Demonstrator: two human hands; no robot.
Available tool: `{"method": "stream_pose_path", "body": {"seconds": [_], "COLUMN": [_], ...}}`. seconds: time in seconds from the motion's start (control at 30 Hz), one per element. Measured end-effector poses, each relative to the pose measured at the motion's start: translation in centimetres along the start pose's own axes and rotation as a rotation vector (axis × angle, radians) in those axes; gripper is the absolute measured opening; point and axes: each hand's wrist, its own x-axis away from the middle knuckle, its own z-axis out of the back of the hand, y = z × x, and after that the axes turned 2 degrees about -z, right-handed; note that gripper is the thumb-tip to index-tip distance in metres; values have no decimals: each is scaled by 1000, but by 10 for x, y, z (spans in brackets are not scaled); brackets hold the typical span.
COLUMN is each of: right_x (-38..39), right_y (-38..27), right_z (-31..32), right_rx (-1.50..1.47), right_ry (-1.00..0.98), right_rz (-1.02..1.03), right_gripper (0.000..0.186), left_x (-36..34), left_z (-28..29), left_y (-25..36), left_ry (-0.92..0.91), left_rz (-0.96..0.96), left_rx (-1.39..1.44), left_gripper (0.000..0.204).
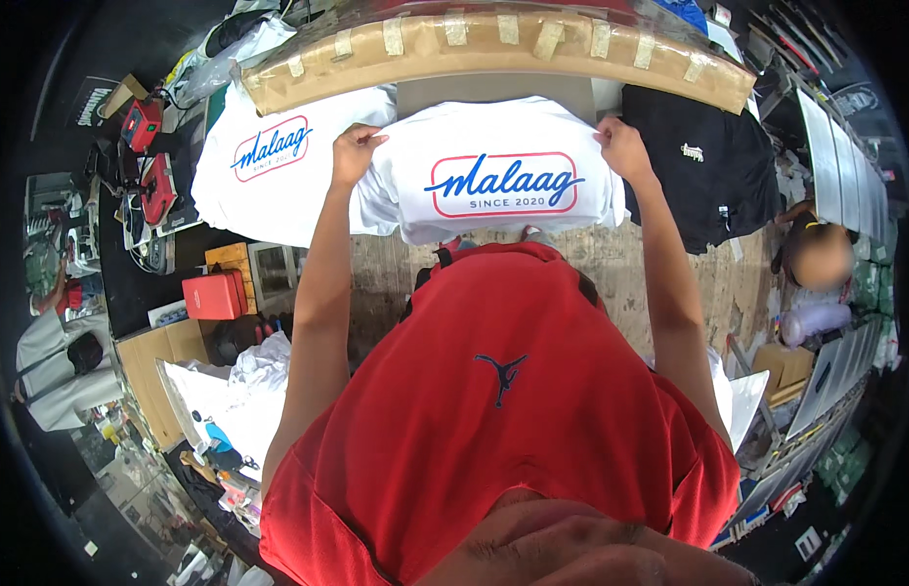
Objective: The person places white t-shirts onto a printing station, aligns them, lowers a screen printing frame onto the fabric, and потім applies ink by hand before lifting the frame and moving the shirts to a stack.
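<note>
A white T-shirt (503, 132) with a blue and red print lies spread in front of me, its near part hanging over an edge. My left hand (355, 153) pinches the cloth at its left side, thumb and fingers together. On the opposite side my right hand (622, 148) is closed on the shirt's right edge. Both arms reach straight forward. To the left of this shirt lies a second white T-shirt (269, 195) with the same print. A black T-shirt (708, 186) with a small white print is just right of my right hand.
Beyond the shirts runs a long cardboard-covered beam (493, 49) with strips of tape. A red case (216, 295) and a cardboard box (161, 376) are at the left. Another person (816, 256) is at the right, near grey panels (845, 176). Wooden flooring (689, 283) shows below.
</note>
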Motion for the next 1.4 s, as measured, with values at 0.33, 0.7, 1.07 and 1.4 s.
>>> {"method": "stream_pose_path", "body": {"seconds": [0.33, 0.7, 1.07, 1.4], "right_x": [-10, -12, 0, 0], "right_y": [-11, 0, -11, -18], "right_z": [2, -2, -12, 12], "right_rx": [-37, -116, 179, 74], "right_ry": [237, -120, -120, 139], "right_rz": [92, -65, 54, -23], "right_gripper": [12, 21, 21, 11], "left_x": [-1, 97, 111, 33], "left_z": [-24, -153, -148, -75], "left_y": [20, 121, 118, 17], "left_ry": [428, -295, -218, 310], "left_rz": [-203, -483, -376, -179], "left_rx": [-316, -431, -462, -330], "left_gripper": [22, 78, 74, 39]}}
